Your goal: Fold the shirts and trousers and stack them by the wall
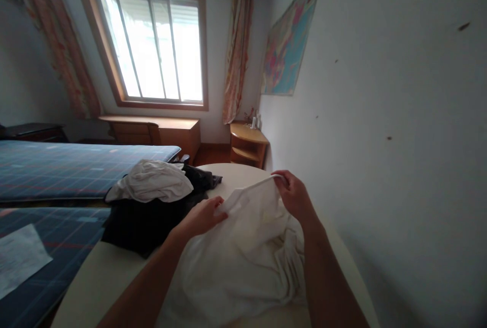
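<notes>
A white garment (243, 257) lies rumpled on a round cream table (114, 272), its far edge lifted between my hands. My left hand (203, 216) pinches that edge on the left, thumb and fingers closed on the cloth. At the far right corner of the cloth, my right hand (292, 191) grips the edge, which is drawn fairly straight between the two. What kind of garment it is cannot be made out. Beyond my left forearm sits a pile of dark clothes (140, 224) with a crumpled white cloth (154, 181) on top.
Close on the right stands a white wall (380, 191) with a map (291, 38). Plaid mattresses (76, 170) lie to the left, a sheet of paper (23, 257) on the nearer one. A desk (160, 122) and a corner shelf (249, 135) stand by the window (152, 48).
</notes>
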{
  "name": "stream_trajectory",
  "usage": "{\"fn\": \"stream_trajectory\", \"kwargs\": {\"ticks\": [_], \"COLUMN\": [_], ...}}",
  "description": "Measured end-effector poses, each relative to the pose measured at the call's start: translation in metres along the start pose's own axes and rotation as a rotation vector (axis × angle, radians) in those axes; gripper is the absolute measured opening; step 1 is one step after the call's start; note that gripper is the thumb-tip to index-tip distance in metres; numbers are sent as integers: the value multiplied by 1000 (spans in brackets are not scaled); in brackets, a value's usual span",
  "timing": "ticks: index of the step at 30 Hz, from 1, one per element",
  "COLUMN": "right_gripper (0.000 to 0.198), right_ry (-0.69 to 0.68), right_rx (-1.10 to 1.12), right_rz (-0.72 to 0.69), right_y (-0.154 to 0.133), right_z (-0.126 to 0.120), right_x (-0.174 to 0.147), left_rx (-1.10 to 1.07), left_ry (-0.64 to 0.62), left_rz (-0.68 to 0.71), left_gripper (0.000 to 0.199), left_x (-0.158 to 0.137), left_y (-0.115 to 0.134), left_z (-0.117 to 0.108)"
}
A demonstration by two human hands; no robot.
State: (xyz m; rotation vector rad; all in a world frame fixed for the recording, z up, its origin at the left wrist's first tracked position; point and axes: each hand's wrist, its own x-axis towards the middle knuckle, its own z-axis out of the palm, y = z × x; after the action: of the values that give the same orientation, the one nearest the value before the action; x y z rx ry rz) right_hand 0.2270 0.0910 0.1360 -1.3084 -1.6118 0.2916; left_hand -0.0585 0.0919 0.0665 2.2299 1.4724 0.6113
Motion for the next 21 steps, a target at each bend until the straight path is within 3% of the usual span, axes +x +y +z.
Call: {"fn": "stream_trajectory", "kwargs": {"ticks": [2,4,8,14,17,21], "right_gripper": [32,31,27,25,25,27], "right_ry": [122,195,150,152,201,266], "right_rx": [-18,-69,-209,-307,-293,-356], "right_rz": [21,48,103,167,165,97], "right_y": [4,9,16,21,25,32], "right_z": [-4,-7,-9,-9,-10,-12], "right_x": [2,2,0,-1,0,1], "left_rx": [0,-51,-181,-257,-182,-16], "left_ry": [-52,-15,241,334,237,-48], "left_rz": [-4,3,28,9,-15,-46], "left_gripper": [17,18,27,32,34,38], "left_x": [-1,-1,1,0,-2,-9], "left_y": [1,4,14,21,12,0], "left_z": [-2,-5,-12,-23,-23,-18]}}
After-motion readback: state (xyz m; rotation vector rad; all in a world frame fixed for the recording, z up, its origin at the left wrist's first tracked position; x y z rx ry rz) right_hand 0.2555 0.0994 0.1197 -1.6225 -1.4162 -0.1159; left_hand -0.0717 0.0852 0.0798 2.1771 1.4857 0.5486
